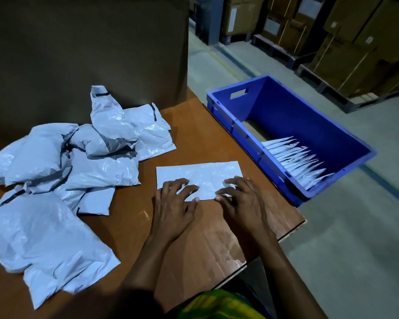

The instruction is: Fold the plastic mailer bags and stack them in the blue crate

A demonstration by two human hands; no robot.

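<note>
A folded white mailer bag [199, 174] lies flat on the brown table [214, 240] in front of me. My left hand [174, 203] presses its near left part with spread fingers. My right hand [241, 199] presses its near right part the same way. A loose heap of crumpled white and grey mailer bags [74, 162] covers the table's left side. The blue crate [334, 132] stands to the right of the table, with several folded bags [296, 161] standing in a row inside it.
A tall brown cardboard wall [85, 47] rises behind the table. The table's right edge runs close to the crate. Beyond lie a grey floor [346, 238] and stacked cartons on pallets [332, 42] at the back right.
</note>
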